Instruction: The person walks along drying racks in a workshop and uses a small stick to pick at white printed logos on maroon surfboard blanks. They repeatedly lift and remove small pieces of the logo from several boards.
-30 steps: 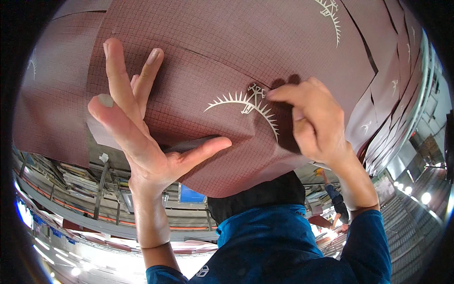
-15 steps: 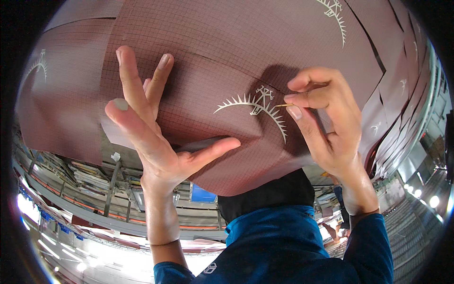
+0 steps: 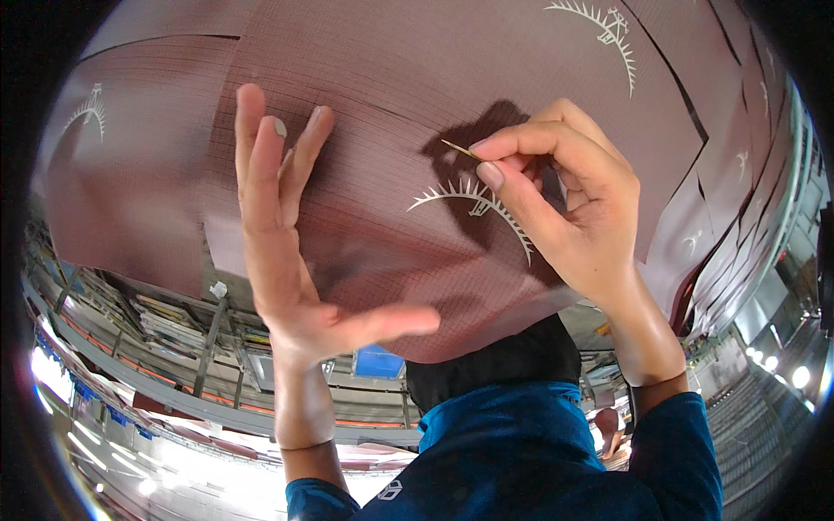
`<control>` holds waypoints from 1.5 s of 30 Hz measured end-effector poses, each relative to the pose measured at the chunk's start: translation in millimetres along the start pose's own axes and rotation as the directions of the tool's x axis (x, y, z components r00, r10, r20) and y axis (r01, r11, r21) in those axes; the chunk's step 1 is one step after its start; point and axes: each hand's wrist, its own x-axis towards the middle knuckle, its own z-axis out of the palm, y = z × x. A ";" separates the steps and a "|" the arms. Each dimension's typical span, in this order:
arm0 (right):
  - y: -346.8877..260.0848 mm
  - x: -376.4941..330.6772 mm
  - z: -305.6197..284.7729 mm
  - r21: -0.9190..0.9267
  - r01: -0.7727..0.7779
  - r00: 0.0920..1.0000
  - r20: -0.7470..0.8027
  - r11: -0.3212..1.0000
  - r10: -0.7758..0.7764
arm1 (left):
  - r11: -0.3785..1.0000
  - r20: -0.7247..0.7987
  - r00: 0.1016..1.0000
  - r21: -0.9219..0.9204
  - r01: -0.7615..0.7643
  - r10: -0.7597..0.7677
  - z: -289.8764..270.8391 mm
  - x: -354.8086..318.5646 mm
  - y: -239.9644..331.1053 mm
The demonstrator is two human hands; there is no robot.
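Maroon grid-patterned fabric spreads before me, with a pale spiky arched emblem near its close edge. Between the thumb and index fingertip of my right hand is a thin, yellowish pointed stick, its tip aimed up and left, above the emblem. The hand covers part of the emblem's upper figure and casts a shadow on the fabric. My left hand is open to the left of the emblem, fingers stretched upward and thumb out to the right, slightly blurred. Nothing is held in it.
Similar pale emblems mark the fabric at the upper right and far left. More maroon sheets overlap along the right side. A metal rail and a blue panel show below the fabric's near edge.
My right hand has moved up and left, swinging the stick's tip from beside the emblem's arch to above its figure. My left hand has turned, its fingers now closer together.
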 end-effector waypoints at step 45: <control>10.0 -6.9 -7.8 -0.134 0.066 0.996 0.071 0.989 -0.057 | 0.415 0.209 0.852 -0.802 0.430 -0.480 -7.8 -6.8 11.0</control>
